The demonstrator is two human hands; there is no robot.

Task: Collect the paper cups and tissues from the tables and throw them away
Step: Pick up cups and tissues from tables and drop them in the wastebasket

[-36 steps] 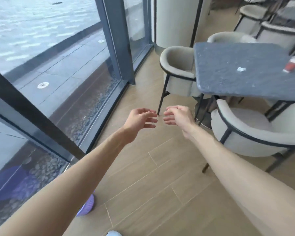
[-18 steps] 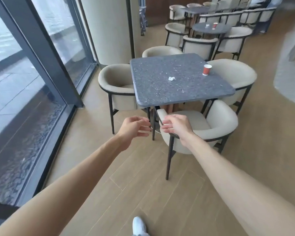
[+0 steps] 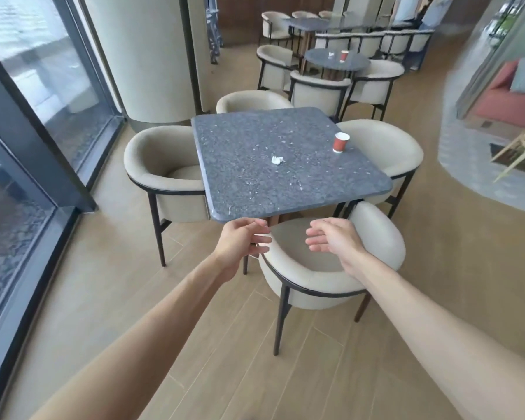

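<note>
Both hands, left hand (image 3: 240, 242) and right hand (image 3: 334, 237), are held out loose, holding nothing. Beyond them, 1 red cup (image 3: 341, 142) and 1 tissue (image 3: 276, 160) are seen on the table (image 3: 240, 183).

Head-worn view, forward and downward

A square grey speckled tabletop (image 3: 255, 189) stands in the middle of the room, ringed by four cream tub chairs on thin black legs — one at the near side (image 3: 315, 280), one at the left (image 3: 161, 171), one at the right (image 3: 385, 147), one at the far side (image 3: 252, 100). Beyond it sits a small round table (image 3: 325, 60) with more of the same chairs, and a longer table (image 3: 309, 24) farther back. A broad pale column (image 3: 140, 56) rises beside dark-framed floor-to-ceiling windows (image 3: 43, 86) on the left. Wood-look planks cover the floor (image 3: 212, 344) — and off to the right, a red sofa (image 3: 509, 98) shows through glass.
</note>
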